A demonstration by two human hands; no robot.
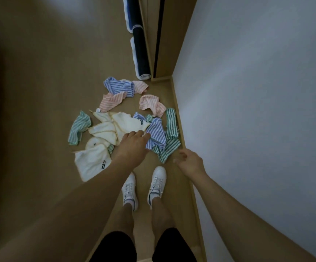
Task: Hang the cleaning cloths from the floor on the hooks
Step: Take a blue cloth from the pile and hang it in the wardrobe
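Over the cloth pile (132, 121) on the floor (49, 82), our left hand (132, 146) reaches, fingers extended, grasping nothing. Right of the pile, our right hand (190, 163) hangs relaxed, its grip released.

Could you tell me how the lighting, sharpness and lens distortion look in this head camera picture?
Head view: dim, with the corners darkened, most on the left; wide-angle bending curves the wall and skirting; the cloths and white shoes are fairly sharp; the left hand and right hand look slightly soft; a pale sheen lies on the floor at the top.
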